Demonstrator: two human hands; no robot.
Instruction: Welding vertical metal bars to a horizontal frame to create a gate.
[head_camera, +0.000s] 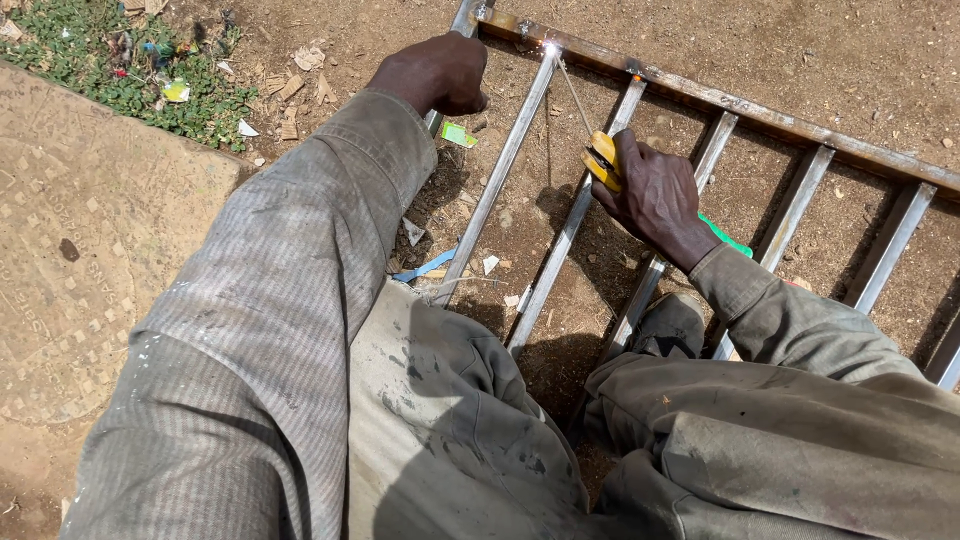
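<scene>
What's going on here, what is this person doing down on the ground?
A person crouches on bare dirt over a metal frame of parallel bars. The right hand grips a yellow electrode holder, and its thin welding rod touches the joint where one bar meets the top rail, with a bright spark there. The left hand clasps the frame's end bar at the corner. Scraps of paper and plastic litter the dirt, and a patch of weeds lies at the upper left.
</scene>
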